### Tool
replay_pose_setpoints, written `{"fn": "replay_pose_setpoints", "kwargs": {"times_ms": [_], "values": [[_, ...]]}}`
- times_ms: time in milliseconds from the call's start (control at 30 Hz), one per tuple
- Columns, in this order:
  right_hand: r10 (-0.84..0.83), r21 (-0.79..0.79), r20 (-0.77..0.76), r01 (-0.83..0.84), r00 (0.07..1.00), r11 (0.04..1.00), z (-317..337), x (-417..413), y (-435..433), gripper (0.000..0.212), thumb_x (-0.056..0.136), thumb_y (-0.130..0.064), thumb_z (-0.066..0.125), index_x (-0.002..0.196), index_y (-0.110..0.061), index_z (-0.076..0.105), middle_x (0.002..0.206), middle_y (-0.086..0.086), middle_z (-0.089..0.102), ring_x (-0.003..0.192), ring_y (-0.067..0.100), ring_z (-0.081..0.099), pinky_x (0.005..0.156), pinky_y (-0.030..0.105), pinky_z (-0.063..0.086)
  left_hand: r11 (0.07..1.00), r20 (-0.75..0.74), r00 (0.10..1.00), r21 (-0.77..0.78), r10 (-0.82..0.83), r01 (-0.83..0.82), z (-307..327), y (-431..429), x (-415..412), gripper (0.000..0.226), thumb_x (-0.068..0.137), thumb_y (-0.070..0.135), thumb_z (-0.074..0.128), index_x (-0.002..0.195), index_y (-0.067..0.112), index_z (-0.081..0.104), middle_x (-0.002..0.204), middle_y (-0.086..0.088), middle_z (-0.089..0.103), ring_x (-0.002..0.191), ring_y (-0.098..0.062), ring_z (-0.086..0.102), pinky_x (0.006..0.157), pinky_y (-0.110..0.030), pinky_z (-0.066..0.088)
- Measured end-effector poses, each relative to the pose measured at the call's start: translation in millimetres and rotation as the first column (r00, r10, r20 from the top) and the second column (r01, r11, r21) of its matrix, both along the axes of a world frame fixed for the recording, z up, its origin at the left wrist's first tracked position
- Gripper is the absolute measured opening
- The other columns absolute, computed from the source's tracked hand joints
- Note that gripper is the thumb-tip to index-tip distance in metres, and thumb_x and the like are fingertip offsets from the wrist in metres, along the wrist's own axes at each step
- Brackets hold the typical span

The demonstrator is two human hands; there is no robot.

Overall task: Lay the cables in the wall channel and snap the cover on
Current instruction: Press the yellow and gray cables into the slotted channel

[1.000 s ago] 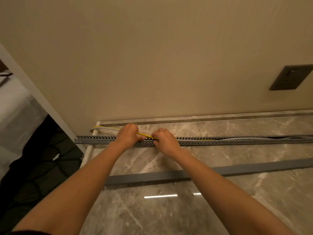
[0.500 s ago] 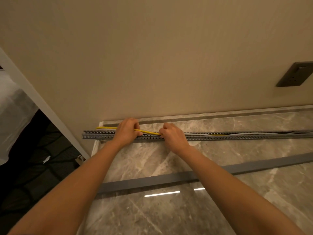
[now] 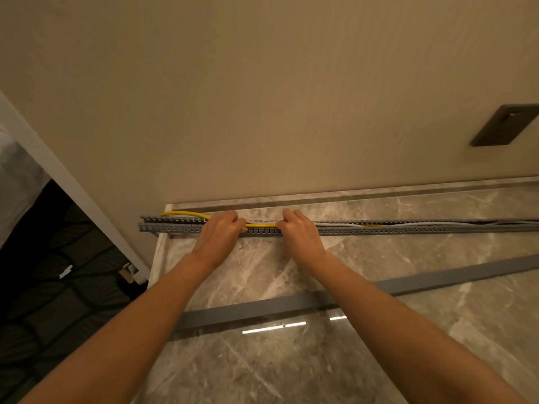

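Along the slotted channel (image 3: 379, 228) on the marble floor (image 3: 437, 330), both hands' fingers pinch the yellow cable (image 3: 259, 225); left hand (image 3: 220, 234) and right hand (image 3: 300, 234) should press it down evenly between the walls, working leftward; cover (image 3: 437, 279) waits nearby.

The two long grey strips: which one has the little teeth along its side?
The far strip, where both hands work and the yellow cable lies. The near strip, lying under the arms, is smooth and plain.

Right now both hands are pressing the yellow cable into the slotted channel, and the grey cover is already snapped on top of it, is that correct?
Not quite. In the head view the grey cover lies loose on the marble floor, nearer the person, not yet snapped on. The rest holds: left hand and right hand press the yellow cable into the slotted channel.
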State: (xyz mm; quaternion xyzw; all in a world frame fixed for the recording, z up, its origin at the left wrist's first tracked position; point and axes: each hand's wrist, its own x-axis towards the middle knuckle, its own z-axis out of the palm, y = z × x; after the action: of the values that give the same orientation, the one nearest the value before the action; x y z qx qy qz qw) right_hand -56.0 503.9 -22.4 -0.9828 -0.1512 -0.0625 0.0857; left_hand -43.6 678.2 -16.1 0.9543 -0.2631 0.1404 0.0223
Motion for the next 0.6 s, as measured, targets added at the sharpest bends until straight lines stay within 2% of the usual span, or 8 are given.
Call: {"fn": "replay_pose_setpoints", "kwargs": {"times_ms": [133, 200, 300, 367, 467, 533, 567, 600], "values": [[0.008, 0.02, -0.009, -0.008, 1.0, 1.0, -3, 3, -5, 0.025, 0.089, -0.002, 0.049, 0.109, 0.0, 0.064, 0.106, 0.014, 0.055, 0.098, 0.028, 0.05, 0.076, 0.035, 0.04, 0.995, 0.029, 0.999, 0.096, 0.015, -0.018, 2, -8, -8, 0.03, 0.041, -0.01, 0.087, 0.052, 0.001, 0.061, 0.052, -0.012, 0.057, 0.043, -0.025, 0.055, 0.035, -0.022, 0.039], [0.015, 0.019, -0.031, -0.014, 0.999, 1.0, -3, 3, -6, 0.025, 0.089, -0.001, 0.05, 0.11, -0.002, 0.064, 0.108, 0.013, 0.054, 0.099, 0.028, 0.049, 0.077, 0.034, 0.04, 0.993, 0.018, 0.999, 0.114, 0.04, -0.042, 1, -10, -10, 0.03, 0.044, -0.012, 0.084, 0.062, 0.0, 0.064, 0.059, -0.014, 0.062, 0.05, -0.028, 0.06, 0.036, -0.024, 0.043], [0.029, 0.023, -0.057, -0.028, 0.998, 0.999, -4, 1, -9, 0.031, 0.087, 0.0, 0.048, 0.117, -0.003, 0.058, 0.115, 0.012, 0.052, 0.104, 0.028, 0.049, 0.082, 0.035, 0.044, 0.981, -0.046, 0.993, 0.163, 0.11, -0.101, -7, -13, -8, 0.027, 0.083, -0.009, 0.053, 0.108, 0.0, 0.055, 0.104, -0.017, 0.064, 0.095, -0.031, 0.059, 0.07, -0.036, 0.052], [0.039, 0.026, -0.074, -0.037, 0.997, 0.999, -4, -3, -10, 0.036, 0.086, 0.001, 0.046, 0.122, -0.003, 0.053, 0.121, 0.012, 0.05, 0.107, 0.028, 0.049, 0.088, 0.037, 0.045, 0.969, -0.08, 0.988, 0.218, 0.132, -0.112, -14, -13, -5, 0.028, 0.09, -0.005, 0.042, 0.116, 0.001, 0.05, 0.115, -0.015, 0.058, 0.105, -0.029, 0.054, 0.078, -0.035, 0.049], [0.041, 0.022, -0.083, -0.039, 0.996, 0.999, -5, -8, -11, 0.038, 0.086, 0.0, 0.046, 0.124, -0.002, 0.048, 0.126, 0.013, 0.048, 0.11, 0.028, 0.049, 0.096, 0.035, 0.043, 0.962, -0.071, 0.991, 0.257, 0.109, -0.088, -9, -16, -10, 0.016, 0.088, -0.003, 0.053, 0.103, -0.004, 0.057, 0.108, -0.014, 0.058, 0.093, -0.025, 0.058, 0.067, -0.029, 0.05], [0.041, 0.003, -0.096, -0.041, 0.995, 0.999, -4, -9, -10, 0.036, 0.087, -0.004, 0.046, 0.122, -0.002, 0.049, 0.125, 0.013, 0.048, 0.111, 0.028, 0.049, 0.097, 0.034, 0.041, 0.972, -0.032, 0.996, 0.225, 0.082, -0.072, -3, -20, -13, 0.015, 0.067, -0.005, 0.077, 0.072, -0.004, 0.064, 0.08, -0.013, 0.064, 0.066, -0.022, 0.061, 0.05, -0.026, 0.048], [0.035, -0.006, -0.101, -0.036, 0.994, 0.999, -2, -8, -9, 0.034, 0.087, -0.005, 0.046, 0.12, -0.001, 0.051, 0.123, 0.013, 0.048, 0.11, 0.028, 0.049, 0.096, 0.034, 0.041, 0.976, 0.02, 0.997, 0.202, 0.075, -0.077, -3, -20, -12, 0.018, 0.061, -0.006, 0.081, 0.064, -0.002, 0.063, 0.071, -0.012, 0.063, 0.059, -0.023, 0.061, 0.047, -0.026, 0.047], [0.027, -0.009, -0.109, -0.028, 0.994, 1.0, 1, -7, -8, 0.032, 0.086, -0.007, 0.046, 0.117, -0.001, 0.053, 0.122, 0.013, 0.049, 0.109, 0.028, 0.049, 0.094, 0.034, 0.041, 0.971, -0.048, 0.992, 0.215, 0.117, -0.104, -3, -22, -11, 0.012, 0.067, -0.006, 0.076, 0.069, -0.003, 0.064, 0.076, -0.014, 0.064, 0.066, -0.026, 0.062, 0.053, -0.029, 0.049]]}}
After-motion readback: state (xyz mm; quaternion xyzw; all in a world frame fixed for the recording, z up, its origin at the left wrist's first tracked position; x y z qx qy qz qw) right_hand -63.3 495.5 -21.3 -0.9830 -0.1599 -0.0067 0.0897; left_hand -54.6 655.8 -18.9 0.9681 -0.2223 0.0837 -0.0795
